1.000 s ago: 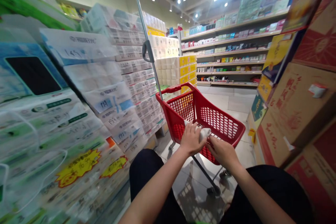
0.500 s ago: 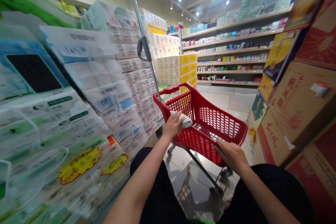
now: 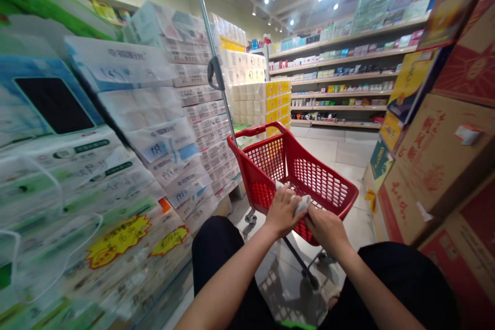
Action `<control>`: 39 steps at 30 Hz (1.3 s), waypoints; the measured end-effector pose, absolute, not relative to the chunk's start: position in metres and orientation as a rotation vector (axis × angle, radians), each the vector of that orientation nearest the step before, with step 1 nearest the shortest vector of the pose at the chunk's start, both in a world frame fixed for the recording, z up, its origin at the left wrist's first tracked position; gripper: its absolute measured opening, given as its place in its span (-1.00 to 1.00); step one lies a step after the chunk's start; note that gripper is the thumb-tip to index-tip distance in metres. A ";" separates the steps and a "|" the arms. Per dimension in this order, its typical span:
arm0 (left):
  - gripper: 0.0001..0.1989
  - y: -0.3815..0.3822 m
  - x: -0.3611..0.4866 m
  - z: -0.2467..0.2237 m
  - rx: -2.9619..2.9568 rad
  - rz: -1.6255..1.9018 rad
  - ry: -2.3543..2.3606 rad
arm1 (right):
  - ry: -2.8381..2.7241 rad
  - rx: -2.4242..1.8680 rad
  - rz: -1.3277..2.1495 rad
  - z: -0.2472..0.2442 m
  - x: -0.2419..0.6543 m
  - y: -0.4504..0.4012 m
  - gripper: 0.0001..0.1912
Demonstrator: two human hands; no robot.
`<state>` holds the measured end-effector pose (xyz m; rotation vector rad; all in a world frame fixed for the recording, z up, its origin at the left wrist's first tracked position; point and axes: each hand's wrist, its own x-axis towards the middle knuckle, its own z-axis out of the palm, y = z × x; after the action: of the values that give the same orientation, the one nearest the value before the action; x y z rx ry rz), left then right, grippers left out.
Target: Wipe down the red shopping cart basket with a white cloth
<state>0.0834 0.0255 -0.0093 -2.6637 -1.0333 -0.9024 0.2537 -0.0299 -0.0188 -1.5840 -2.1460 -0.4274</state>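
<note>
At the near rim of a red cart, two hands meet on a cloth.
Left hand [image 3: 282, 211] curls around the white cloth [image 3: 301, 204], pressing it on the red shopping cart [image 3: 325, 180]; right hand [image 3: 327, 228], fingers bent, grips the rim just beside it; tissue packs [image 3: 154, 129] stacked beyond the left hand.

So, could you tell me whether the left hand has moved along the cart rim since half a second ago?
Yes. The left hand with the white cloth slid right along the red cart rim, reaching the right hand.

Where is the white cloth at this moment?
The white cloth is low in the head view's centre, between the left hand and right hand, on the red cart's near rim.
</note>
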 end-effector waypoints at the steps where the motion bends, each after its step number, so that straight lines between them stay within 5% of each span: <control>1: -0.63 0.030 0.077 -0.007 -2.690 -0.860 -0.990 | -2.180 -1.524 -0.386 -0.015 0.258 -0.031 -0.66; 11: -0.61 0.098 0.027 0.004 -2.620 -0.781 -1.237 | -2.246 -1.483 -0.456 -0.022 0.379 0.001 -0.52; 24: -0.58 0.001 0.058 -0.025 -2.636 -0.823 -1.216 | -2.096 -1.522 -0.557 -0.025 0.291 0.013 -0.56; 39: -0.61 0.012 -0.046 -0.021 -2.406 -0.827 -1.439 | -2.364 -1.181 -0.258 -0.002 0.226 -0.016 -0.48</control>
<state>-0.0462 0.0123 -0.0207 -2.4062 -1.4388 -0.8271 0.2259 -0.0165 -0.0022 -1.1810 -2.3637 -0.2582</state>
